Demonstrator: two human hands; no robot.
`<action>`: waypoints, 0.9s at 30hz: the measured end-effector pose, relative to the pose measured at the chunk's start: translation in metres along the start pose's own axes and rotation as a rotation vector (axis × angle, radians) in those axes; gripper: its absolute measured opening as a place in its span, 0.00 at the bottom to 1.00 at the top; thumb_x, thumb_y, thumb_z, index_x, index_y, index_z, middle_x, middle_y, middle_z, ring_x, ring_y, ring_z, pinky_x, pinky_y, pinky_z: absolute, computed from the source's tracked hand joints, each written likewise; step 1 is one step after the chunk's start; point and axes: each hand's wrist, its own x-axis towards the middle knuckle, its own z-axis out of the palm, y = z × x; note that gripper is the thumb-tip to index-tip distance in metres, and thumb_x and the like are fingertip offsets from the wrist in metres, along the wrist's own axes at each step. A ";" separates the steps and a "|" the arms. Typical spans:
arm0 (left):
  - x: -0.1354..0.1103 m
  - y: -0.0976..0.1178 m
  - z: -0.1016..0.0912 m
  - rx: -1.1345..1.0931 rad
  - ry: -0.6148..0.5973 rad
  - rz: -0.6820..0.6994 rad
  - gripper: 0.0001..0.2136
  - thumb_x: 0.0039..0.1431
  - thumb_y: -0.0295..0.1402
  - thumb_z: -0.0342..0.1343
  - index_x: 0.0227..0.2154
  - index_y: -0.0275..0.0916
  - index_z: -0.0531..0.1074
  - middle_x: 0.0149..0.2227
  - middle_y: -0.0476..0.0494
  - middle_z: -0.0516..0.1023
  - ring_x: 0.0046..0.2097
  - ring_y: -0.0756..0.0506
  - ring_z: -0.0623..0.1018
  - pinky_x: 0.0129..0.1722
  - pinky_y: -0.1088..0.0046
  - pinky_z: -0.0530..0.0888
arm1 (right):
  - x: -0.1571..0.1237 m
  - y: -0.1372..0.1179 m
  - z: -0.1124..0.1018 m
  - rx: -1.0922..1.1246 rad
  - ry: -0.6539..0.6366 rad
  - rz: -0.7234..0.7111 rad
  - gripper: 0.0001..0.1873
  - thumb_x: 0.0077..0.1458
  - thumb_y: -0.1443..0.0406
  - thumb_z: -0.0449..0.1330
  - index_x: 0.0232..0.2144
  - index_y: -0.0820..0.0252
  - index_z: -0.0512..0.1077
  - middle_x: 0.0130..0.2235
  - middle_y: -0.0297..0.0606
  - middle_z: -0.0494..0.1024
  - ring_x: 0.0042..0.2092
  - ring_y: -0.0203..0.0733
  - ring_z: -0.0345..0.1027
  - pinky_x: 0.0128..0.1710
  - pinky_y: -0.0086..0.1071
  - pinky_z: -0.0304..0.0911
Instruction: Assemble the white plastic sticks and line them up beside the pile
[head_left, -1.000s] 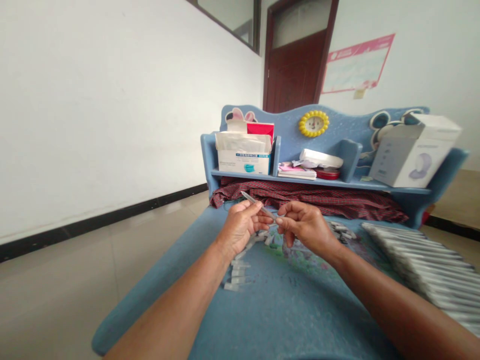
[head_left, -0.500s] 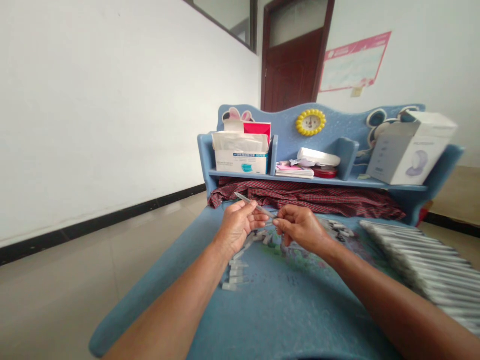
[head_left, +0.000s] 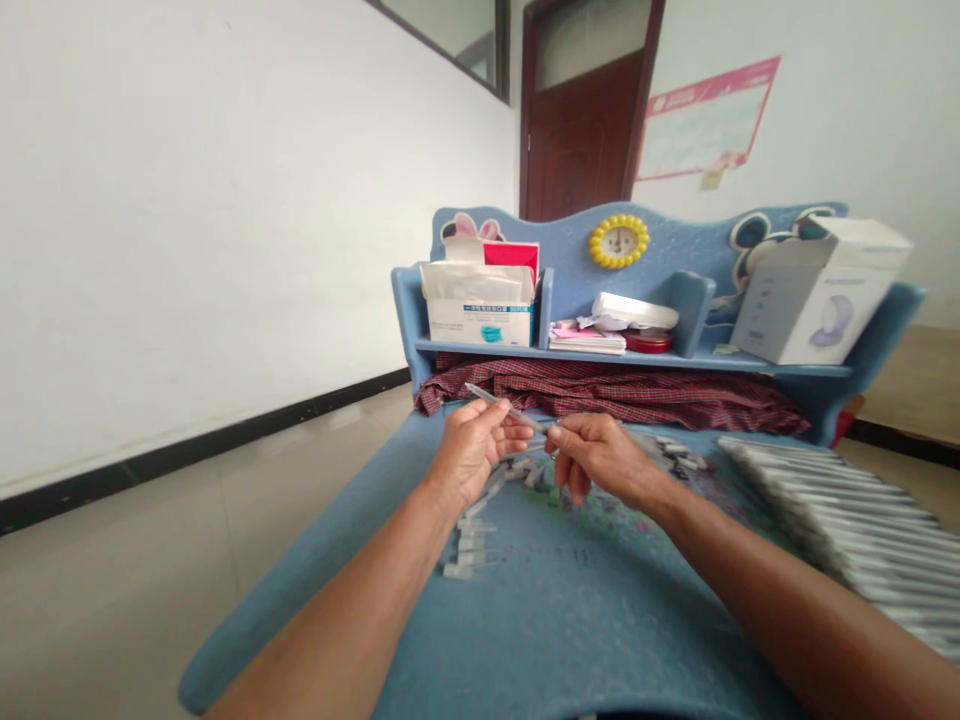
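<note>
The left hand (head_left: pixel 476 450) is pinching a slim clear rod (head_left: pixel 525 420) between thumb and fingers, above the surface (head_left: pixel 600 620); the right hand (head_left: pixel 604 455) is closing its thumb and forefinger at the rod's lower end; the handling of this one piece seems to be unfinished, because both hands are gripping it; small pale pieces (head_left: pixel 471 545) are lying in a curved row near the left wrist, and a loose group of pale and dark small parts (head_left: pixel 679 458) is lying beyond the right hand; a layer of long grey rods (head_left: pixel 862 530) is resting at the right, but whether these are finished or waiting, I cannot tell; so much seems to be remaining in loose parts; the right fingers are hiding the rod's end, and anything tiny between them is staying unclear; the right frame edge is cutting off the grey rods, whose tips are looking blurred.
</note>
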 end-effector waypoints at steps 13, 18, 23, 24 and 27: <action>0.000 -0.001 0.001 0.028 0.018 -0.004 0.03 0.56 0.24 0.50 0.28 0.32 0.64 0.24 0.38 0.77 0.24 0.47 0.77 0.21 0.77 0.73 | 0.001 0.002 -0.001 -0.020 0.029 0.011 0.19 0.51 0.51 0.53 0.29 0.62 0.63 0.18 0.31 0.72 0.13 0.33 0.63 0.11 0.23 0.55; 0.000 -0.001 0.001 0.032 0.005 -0.005 0.03 0.56 0.25 0.50 0.28 0.32 0.64 0.25 0.38 0.77 0.24 0.48 0.77 0.22 0.77 0.74 | 0.001 0.002 -0.001 -0.016 -0.022 0.046 0.22 0.53 0.49 0.49 0.28 0.63 0.64 0.17 0.32 0.72 0.13 0.33 0.63 0.11 0.23 0.53; -0.001 -0.001 0.001 0.040 0.007 -0.005 0.03 0.56 0.25 0.49 0.28 0.32 0.64 0.25 0.38 0.77 0.24 0.47 0.77 0.22 0.76 0.74 | 0.001 0.004 0.000 -0.024 0.021 0.014 0.18 0.49 0.52 0.56 0.28 0.61 0.62 0.17 0.30 0.71 0.12 0.33 0.63 0.11 0.22 0.54; -0.001 -0.001 0.001 0.041 0.005 -0.005 0.03 0.56 0.25 0.49 0.28 0.32 0.64 0.24 0.38 0.77 0.24 0.48 0.77 0.22 0.77 0.74 | 0.001 0.005 0.000 -0.014 0.024 0.019 0.18 0.50 0.52 0.56 0.27 0.62 0.62 0.16 0.30 0.71 0.12 0.33 0.63 0.10 0.22 0.54; 0.000 -0.001 0.001 0.035 0.003 -0.006 0.03 0.56 0.25 0.50 0.28 0.32 0.64 0.24 0.39 0.77 0.24 0.48 0.77 0.22 0.77 0.74 | 0.002 0.005 0.000 0.010 -0.035 0.068 0.21 0.55 0.50 0.48 0.28 0.63 0.64 0.16 0.32 0.71 0.13 0.34 0.63 0.10 0.22 0.53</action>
